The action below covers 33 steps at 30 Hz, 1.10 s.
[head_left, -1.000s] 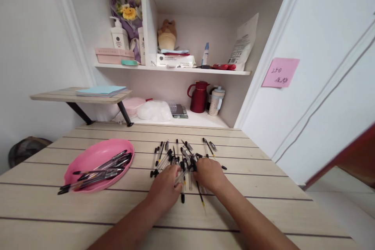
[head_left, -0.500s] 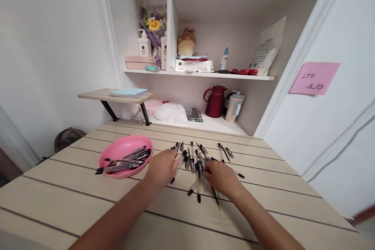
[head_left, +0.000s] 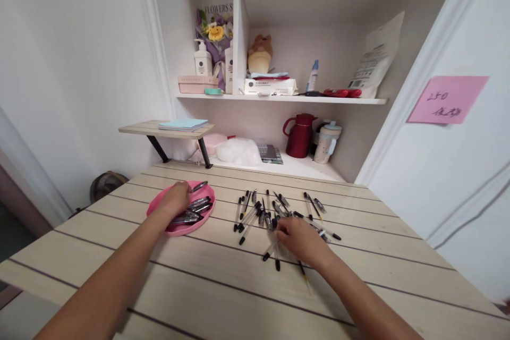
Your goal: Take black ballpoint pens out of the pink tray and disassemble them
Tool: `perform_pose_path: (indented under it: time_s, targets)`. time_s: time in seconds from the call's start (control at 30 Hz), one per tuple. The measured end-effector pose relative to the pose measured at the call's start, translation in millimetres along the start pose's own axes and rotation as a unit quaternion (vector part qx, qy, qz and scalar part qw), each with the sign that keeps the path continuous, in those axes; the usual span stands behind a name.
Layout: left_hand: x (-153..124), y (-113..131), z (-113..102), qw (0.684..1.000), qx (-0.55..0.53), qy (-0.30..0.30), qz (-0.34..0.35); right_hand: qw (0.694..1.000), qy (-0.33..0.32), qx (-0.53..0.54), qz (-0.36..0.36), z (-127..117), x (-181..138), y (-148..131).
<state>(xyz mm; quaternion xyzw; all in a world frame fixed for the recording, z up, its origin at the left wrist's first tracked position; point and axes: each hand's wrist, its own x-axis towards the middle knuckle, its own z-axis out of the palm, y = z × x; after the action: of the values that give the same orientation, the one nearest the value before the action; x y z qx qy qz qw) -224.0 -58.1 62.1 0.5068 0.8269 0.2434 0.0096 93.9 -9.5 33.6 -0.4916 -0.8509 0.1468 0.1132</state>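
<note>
Wooden table (head_left: 239,287), white shelves (head_left: 279,99); left grip (head_left: 175,200), right grip (head_left: 297,236) among pens (head_left: 255,212): closure unclear.

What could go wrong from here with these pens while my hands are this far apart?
The pink dish is shallow and a pen by the left hand pokes over its far rim, so it may roll out. The right hand rests on the loose pens; a careless sweep could scatter them. One thin pen lies apart by the right wrist and could get brushed away.
</note>
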Motion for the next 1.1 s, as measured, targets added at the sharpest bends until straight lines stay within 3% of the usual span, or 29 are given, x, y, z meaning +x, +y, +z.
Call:
perform_pose_path:
  time_s: [0.07,0.13,0.23,0.3,0.37,0.47,0.57,0.67,0.77,0.9,1.1]
  targets:
    - [-9.6,22.0,0.2,0.997,-0.019,0.046,0.050,0.996,0.029,0.087,-0.005,-0.4,1.2,-1.0]
    - [-30.1,52.9,6.3,0.987,-0.090,0.051,0.120,0.968,0.052,0.243,-0.006,1.1,0.8,-6.3]
    - [-72.4,102.1,29.4,0.952,-0.247,-0.036,0.177,0.865,0.072,0.496,-0.007,7.3,-2.0,-18.5]
    - [-96.5,126.8,49.5,0.924,-0.324,-0.093,0.181,0.813,0.126,0.569,-0.010,12.8,-3.2,-24.3]
    - [-110.7,141.9,67.3,0.901,-0.392,-0.125,0.138,0.784,0.174,0.595,0.002,17.3,-2.8,-26.1]
    - [-115.4,150.7,82.0,0.857,-0.470,-0.210,0.034,0.767,0.144,0.625,0.029,20.4,0.2,-24.6]
    - [-113.0,149.3,82.9,0.777,-0.547,-0.309,-0.033,0.747,0.079,0.658,0.054,18.0,5.3,-20.6]
    - [-114.0,141.5,78.3,0.689,-0.590,-0.416,-0.064,0.711,0.110,0.689,0.084,7.9,13.4,-6.7]
    - [-117.5,133.9,75.6,0.650,-0.579,-0.487,-0.072,0.651,0.159,0.737,0.093,-7.0,20.7,17.9]
    - [-116.9,133.3,77.3,0.662,-0.593,-0.451,-0.086,0.666,0.097,0.731,0.110,-16.4,21.0,37.6]
    - [-109.0,134.6,85.3,0.692,-0.604,-0.382,-0.098,0.693,-0.007,0.713,0.105,-4.0,14.1,17.4]
